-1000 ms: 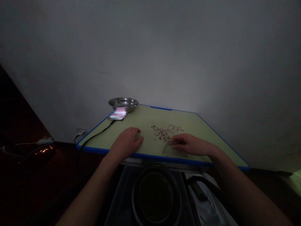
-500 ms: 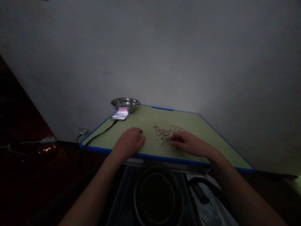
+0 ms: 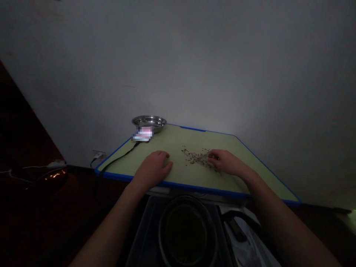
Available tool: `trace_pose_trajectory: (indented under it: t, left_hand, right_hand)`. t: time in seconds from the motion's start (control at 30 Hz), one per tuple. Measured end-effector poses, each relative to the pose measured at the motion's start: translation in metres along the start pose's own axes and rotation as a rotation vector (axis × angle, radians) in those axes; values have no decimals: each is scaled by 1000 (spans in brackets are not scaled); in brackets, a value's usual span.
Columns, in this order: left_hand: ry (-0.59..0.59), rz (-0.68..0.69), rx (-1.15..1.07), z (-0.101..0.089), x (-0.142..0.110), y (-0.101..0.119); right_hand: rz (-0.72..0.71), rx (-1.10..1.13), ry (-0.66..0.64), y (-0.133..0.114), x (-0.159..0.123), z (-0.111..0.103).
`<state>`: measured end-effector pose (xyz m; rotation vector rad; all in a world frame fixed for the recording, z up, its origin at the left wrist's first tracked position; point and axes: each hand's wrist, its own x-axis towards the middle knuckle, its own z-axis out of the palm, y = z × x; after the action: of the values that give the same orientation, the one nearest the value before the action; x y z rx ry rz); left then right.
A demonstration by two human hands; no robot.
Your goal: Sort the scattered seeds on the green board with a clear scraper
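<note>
The light is dim. A green table top point(image 3: 178, 141) with a blue edge carries a scatter of small dark grains point(image 3: 194, 155) near its middle. My left hand point(image 3: 154, 167) lies palm down on the table near the front edge, to the left of the grains, fingers loosely stretched and holding nothing. My right hand point(image 3: 226, 163) rests at the right end of the grains with its fingers curled and pressed together on them. What they grip is too dim to name.
A steel bowl point(image 3: 149, 121) stands at the table's far left corner beside a small pink-and-white item point(image 3: 142, 134) with a black cable point(image 3: 116, 160) trailing off the left edge. Below the front edge a dark round bowl point(image 3: 186, 230) sits in a plastic bin point(image 3: 139, 237). A wall rises behind.
My right hand has slid forward and right from the front edge into the grains. A clear curved piece seen by it earlier no longer shows. The left hand has stayed put.
</note>
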<state>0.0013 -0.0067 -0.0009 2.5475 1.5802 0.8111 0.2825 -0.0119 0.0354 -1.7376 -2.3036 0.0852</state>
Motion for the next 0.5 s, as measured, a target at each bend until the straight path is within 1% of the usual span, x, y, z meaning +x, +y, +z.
trace_pose_trajectory:
  t: [0.1,0.2,0.33,0.43,0.5]
  left_hand:
    - [4,-7,-4,0,0,0]
    - [10,-10,-5,0,0,0]
    - [21,1,-19,-1,-1,1]
    - [14,-5,-32,-2,0,1]
    - [11,-9,-32,-2,1,1]
  right_hand:
    - [64,-64,45,18,8,0]
    - [113,-103,80,28,20,1]
    - [133,-103,103,29,33,-3]
    - [113,-67,123,26,37,-14]
    - [106,-30,128,29,35,-23]
